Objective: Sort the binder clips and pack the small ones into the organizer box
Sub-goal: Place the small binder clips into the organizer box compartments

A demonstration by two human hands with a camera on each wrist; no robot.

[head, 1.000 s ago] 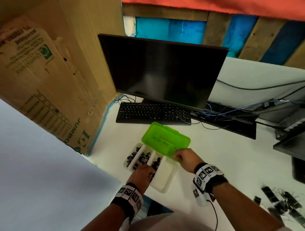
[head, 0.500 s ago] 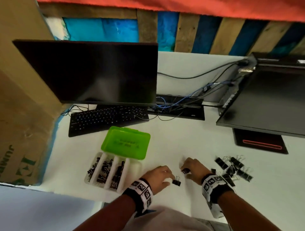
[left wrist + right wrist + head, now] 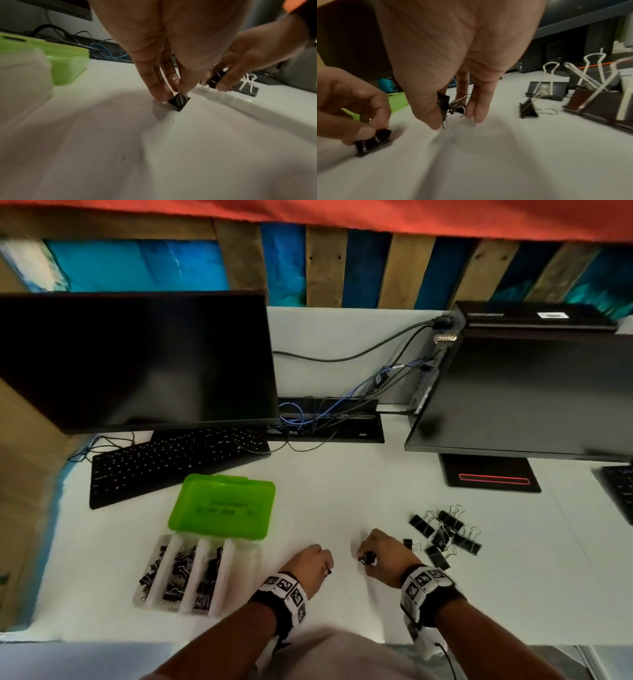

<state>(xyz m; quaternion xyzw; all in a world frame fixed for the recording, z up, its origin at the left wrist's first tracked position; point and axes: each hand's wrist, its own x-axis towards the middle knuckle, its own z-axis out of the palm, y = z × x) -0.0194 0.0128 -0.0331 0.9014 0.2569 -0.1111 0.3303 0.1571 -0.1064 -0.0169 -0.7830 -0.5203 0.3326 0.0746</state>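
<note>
My left hand (image 3: 313,563) pinches a small black binder clip (image 3: 179,102) by its wire handle, with the clip's body touching the white desk. My right hand (image 3: 376,556) holds small black clips (image 3: 444,104) between thumb and fingers just above the desk. The organizer box (image 3: 236,587) lies open at the left, its green lid (image 3: 222,506) folded back, and three compartments hold several small clips (image 3: 178,573). One small clip (image 3: 528,110) lies alone beside a pile of large clips (image 3: 445,534) to the right of my right hand.
A keyboard (image 3: 171,463) and a dark monitor (image 3: 137,361) stand behind the box. A second monitor (image 3: 524,395) and its base (image 3: 489,477) are at the back right, with cables (image 3: 329,419) between them. A cardboard box (image 3: 24,474) stands at the left.
Both hands left the organizer box and moved right to the loose clips. The left hand has taken hold of a small clip on the desk, and the right hand has gathered clips.
</note>
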